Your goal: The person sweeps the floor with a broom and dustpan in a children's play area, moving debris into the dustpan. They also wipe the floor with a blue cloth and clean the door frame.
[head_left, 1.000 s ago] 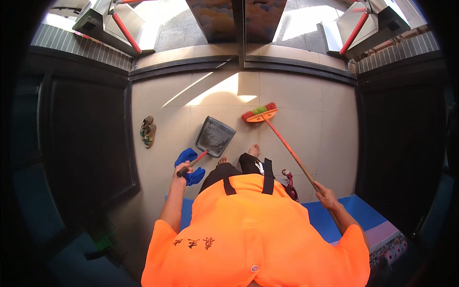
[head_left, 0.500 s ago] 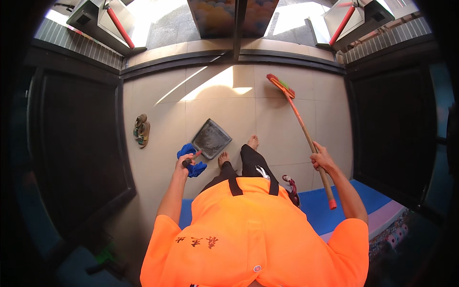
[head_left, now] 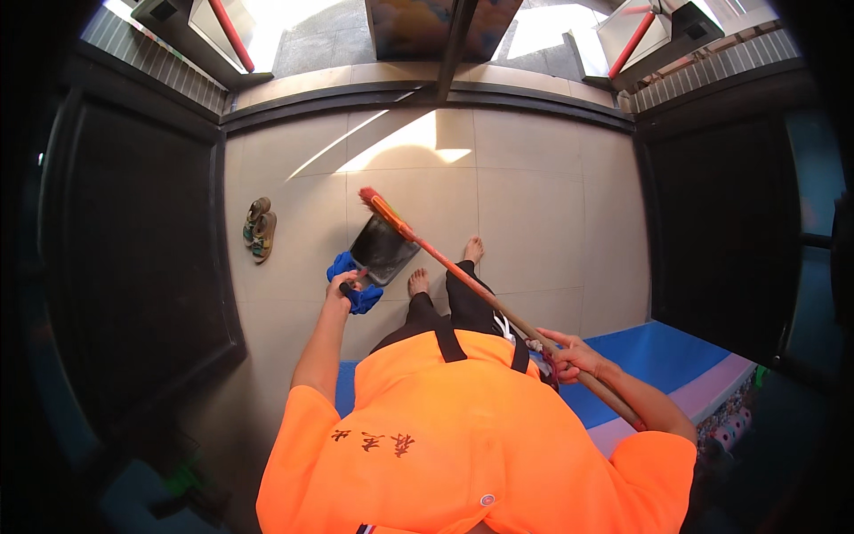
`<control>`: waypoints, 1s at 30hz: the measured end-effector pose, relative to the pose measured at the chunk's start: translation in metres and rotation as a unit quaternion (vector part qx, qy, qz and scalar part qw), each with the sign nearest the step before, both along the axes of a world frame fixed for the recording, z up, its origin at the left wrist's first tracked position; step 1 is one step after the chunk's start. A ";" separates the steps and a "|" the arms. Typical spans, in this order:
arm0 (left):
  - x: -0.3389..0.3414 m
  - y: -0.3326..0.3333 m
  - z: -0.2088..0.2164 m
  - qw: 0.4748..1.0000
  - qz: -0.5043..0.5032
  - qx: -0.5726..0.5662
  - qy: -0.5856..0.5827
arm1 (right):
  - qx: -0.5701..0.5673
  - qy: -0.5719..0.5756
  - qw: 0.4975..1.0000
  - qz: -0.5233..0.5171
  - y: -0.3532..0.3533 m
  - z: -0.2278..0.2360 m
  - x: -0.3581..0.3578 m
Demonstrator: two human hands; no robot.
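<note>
My left hand [head_left: 347,285] is closed around the handle of a dark grey dustpan [head_left: 391,260], which is at or just above the tiled floor in front of my feet. A bright blue cloth [head_left: 363,300] bunches around the same hand and handle. My right hand [head_left: 574,358] grips the wooden stick of a broom [head_left: 471,283], which slants from my right side toward the far left. The broom's red and orange head reaches over the dustpan's far edge and hides part of it. Whether the bristles touch the floor cannot be told.
A pair of sandals [head_left: 258,231] lies on the beige tiles to the left. Dark panels [head_left: 147,249] stand on both sides, and a door sill [head_left: 534,100] crosses ahead. Behind me on the right is a blue and pink padded step [head_left: 654,356]. My bare feet [head_left: 419,283] are near the dustpan.
The broom head has swung from the far right over to the dustpan on the left. My right hand has come lower and inward, tilting the stick. My left hand and the dustpan have barely moved.
</note>
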State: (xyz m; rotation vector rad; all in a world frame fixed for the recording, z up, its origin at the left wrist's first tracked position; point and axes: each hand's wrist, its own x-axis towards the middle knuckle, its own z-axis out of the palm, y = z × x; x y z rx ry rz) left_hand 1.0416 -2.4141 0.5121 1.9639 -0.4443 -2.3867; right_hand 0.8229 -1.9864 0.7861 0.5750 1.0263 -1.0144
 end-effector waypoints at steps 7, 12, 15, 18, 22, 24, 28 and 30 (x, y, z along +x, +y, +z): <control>0.024 0.003 -0.020 0.999 -0.014 0.030 0.041 | 0.015 0.083 0.987 -0.140 0.030 -0.003 0.046; 0.014 0.004 -0.009 0.997 -0.065 0.025 0.043 | 0.086 0.181 0.975 -0.100 0.036 -0.003 0.041; 0.011 -0.003 0.002 0.995 -0.100 0.026 0.017 | 0.111 0.227 0.967 0.008 0.035 -0.009 0.039; 0.006 -0.010 0.008 0.990 -0.142 0.003 0.010 | 0.095 0.186 0.976 0.060 0.025 -0.019 0.046; -0.009 0.000 0.002 0.994 -0.103 -0.004 -0.028 | 0.035 0.018 0.999 -0.003 0.031 -0.018 0.031; -0.012 0.009 0.000 0.994 -0.106 -0.016 -0.027 | -0.021 -0.054 0.993 -0.104 0.054 -0.020 0.022; -0.004 0.023 0.000 0.993 -0.103 -0.035 -0.041 | -0.076 -0.078 0.981 -0.163 0.079 -0.007 0.004; 0.005 0.032 0.003 0.994 -0.096 -0.043 -0.036 | -0.082 -0.029 0.988 -0.127 0.083 0.005 -0.010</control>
